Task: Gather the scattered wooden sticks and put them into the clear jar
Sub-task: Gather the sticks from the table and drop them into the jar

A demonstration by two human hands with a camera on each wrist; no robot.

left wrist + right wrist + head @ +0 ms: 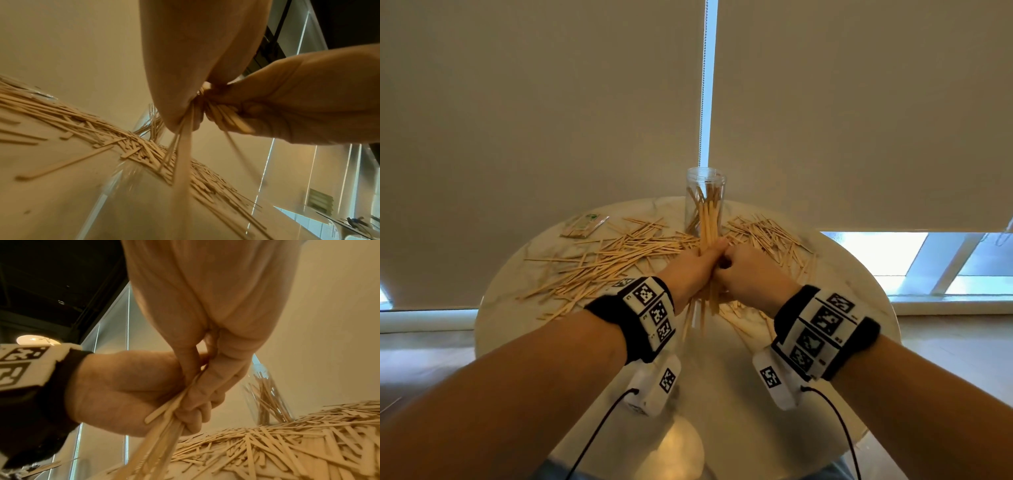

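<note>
Both hands meet over the middle of the round table [739, 394] and grip one bundle of wooden sticks [709, 240] held nearly upright. My left hand [688, 270] wraps it from the left, my right hand [750, 270] from the right. In the wrist views the curled fingers [197, 415] close round the bundle [183, 154], whose lower ends splay out. Just behind the hands stands the clear jar [705, 185], upright and open, with several sticks inside. Loose sticks lie scattered left [616, 263] and right [767, 233] of the jar.
A small plastic packet of sticks [583, 226] lies at the table's far left. Closed roller blinds [551, 120] hang right behind the table. More loose sticks lie under the hands near the front [743, 325].
</note>
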